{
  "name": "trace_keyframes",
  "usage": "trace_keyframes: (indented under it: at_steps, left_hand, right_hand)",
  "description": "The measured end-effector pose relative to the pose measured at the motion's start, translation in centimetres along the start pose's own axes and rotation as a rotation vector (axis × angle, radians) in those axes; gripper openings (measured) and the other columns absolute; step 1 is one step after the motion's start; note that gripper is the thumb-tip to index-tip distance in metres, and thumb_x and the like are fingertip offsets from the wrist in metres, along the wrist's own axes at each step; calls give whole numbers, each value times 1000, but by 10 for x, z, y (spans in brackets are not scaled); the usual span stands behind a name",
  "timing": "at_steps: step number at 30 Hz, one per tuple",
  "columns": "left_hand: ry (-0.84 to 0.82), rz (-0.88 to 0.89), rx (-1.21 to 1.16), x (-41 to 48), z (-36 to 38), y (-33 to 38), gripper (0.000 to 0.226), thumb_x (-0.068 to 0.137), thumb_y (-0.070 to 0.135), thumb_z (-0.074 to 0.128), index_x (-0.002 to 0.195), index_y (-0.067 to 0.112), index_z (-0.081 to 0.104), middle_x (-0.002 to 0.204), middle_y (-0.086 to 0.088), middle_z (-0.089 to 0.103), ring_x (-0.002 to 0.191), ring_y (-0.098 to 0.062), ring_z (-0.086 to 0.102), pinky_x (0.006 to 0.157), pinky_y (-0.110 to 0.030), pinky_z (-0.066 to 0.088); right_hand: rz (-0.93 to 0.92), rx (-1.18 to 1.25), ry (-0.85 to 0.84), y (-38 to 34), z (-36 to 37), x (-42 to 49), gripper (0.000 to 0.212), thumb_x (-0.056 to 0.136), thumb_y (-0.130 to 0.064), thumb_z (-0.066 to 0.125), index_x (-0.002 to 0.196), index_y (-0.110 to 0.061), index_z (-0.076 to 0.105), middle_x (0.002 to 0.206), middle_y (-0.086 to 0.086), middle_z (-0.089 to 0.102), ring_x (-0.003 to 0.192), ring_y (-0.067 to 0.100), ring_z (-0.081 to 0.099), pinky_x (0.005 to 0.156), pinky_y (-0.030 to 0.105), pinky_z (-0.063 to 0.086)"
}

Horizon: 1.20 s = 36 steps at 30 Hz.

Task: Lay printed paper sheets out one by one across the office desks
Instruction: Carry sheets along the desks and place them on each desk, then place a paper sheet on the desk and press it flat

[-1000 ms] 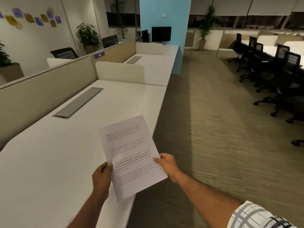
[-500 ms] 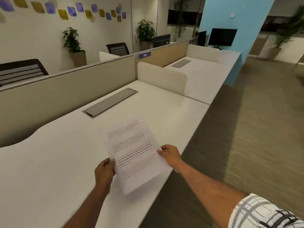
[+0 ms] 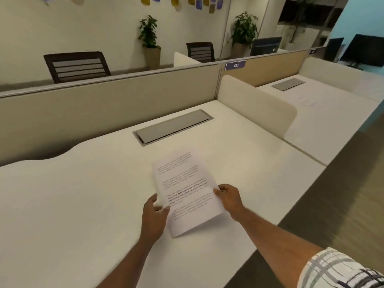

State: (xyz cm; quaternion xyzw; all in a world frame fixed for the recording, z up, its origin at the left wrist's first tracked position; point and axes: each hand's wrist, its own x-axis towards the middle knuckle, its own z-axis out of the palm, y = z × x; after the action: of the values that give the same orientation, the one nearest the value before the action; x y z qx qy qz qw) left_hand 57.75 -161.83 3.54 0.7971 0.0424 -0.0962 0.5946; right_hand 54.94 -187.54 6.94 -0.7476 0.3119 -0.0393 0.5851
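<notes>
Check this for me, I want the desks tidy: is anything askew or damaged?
Nothing damaged. The sheet sits skewed to the desk edge, but both hands are on it, so it isn't placed yet.

A partition label (image 3: 235, 65) reads "437"; the sheet's (image 3: 185, 190) print is illegible.

A grey cable flap (image 3: 173, 127) sits shut near the partition (image 3: 104, 113). The partition carries a blue tag (image 3: 235, 65) reading 437. Behind it — two dark chairs (image 3: 76, 66), two potted plants (image 3: 150, 38), a monitor (image 3: 266, 45). Coloured notes (image 3: 187, 2) dot the wall.
</notes>
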Motion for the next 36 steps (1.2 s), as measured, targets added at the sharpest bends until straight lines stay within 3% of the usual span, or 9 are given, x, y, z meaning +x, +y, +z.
trace_keyframes:
  at_steps: [3, 6, 11, 15, 21, 25, 29, 32, 36]
  left_hand:
    - [-1, 133, 197, 5, 14, -9, 65, 84, 36, 68, 141, 14, 44, 144, -5, 44, 127, -27, 50, 105, -40, 43]
    - [-68, 221, 626, 16, 27, -18, 83, 74, 66, 37, 144, 22, 44, 157, -2, 33, 142, -24, 34, 115, -44, 29]
    - [-167, 139, 968, 14, 48, -6, 96, 67, 74, 11, 153, 33, 22, 165, 6, 0, 152, -21, 2, 120, -43, 5]
    - [-135, 100, 980, 14, 56, -6, 92, 71, 76, 13, 153, 35, 21, 164, 11, -2, 152, -21, 0, 120, -44, 2]
    - [-141, 65, 968, 11, 62, -7, 88, 74, 77, 18, 153, 37, 18, 163, 15, -4, 152, -18, -7, 120, -42, -2]
    - [-145, 53, 964, 9, 63, -4, 89, 73, 77, 19, 153, 37, 19, 163, 14, -3, 152, -17, -7, 120, -42, -1]
    - [-144, 48, 938, 10, 61, 1, 98, 69, 85, 17, 153, 34, 21, 164, 11, 0, 152, -17, -1, 121, -43, 5]
    - [-104, 58, 911, 9, 50, 2, 116, 60, 98, 4, 153, 31, 22, 164, 9, 5, 151, -16, 8, 121, -44, 15]
    - [-49, 23, 888, -1, 20, 1, 113, 62, 96, 9, 154, 31, 21, 164, 8, 9, 151, -13, 8, 121, -42, 13]
  right_hand:
    - [-9, -10, -29, -4, 4, 28, 15, 89, -7, 66, 78, -17, 67, 78, 1, 70, 74, 21, 65, 75, 35, 54]
    - [-37, -29, -58, -3, 3, 60, 6, 89, -10, 66, 86, -13, 69, 84, 3, 71, 81, 26, 67, 79, 36, 54]
    - [-194, -252, -96, 0, -4, 102, 29, 90, -18, 67, 116, -8, 62, 100, 7, 68, 97, 26, 63, 81, 30, 42]
    - [-475, -538, -231, 12, -16, 130, 55, 86, -36, 68, 133, -11, 54, 133, 4, 59, 124, 25, 52, 106, 39, 38]
    - [-719, -910, -497, 21, -26, 145, 101, 72, -85, 24, 150, -22, 34, 162, 1, 19, 150, 19, 15, 120, 35, 11]
    - [-739, -1015, -592, 26, -28, 147, 104, 70, -86, 18, 154, -25, 25, 165, -1, 4, 152, 17, 1, 121, 36, 2]
    - [-715, -1001, -595, 19, -31, 144, 104, 69, -82, 22, 155, -24, 20, 165, 0, 1, 152, 19, 2, 122, 39, 7]
    - [-713, -998, -568, 11, -30, 137, 104, 70, -81, 23, 156, -22, 16, 165, -1, 1, 152, 19, 4, 122, 39, 10]
    - [-784, -1020, -568, -3, -14, 121, 102, 72, -78, 23, 155, -20, 18, 165, 1, 4, 152, 21, 7, 121, 40, 12]
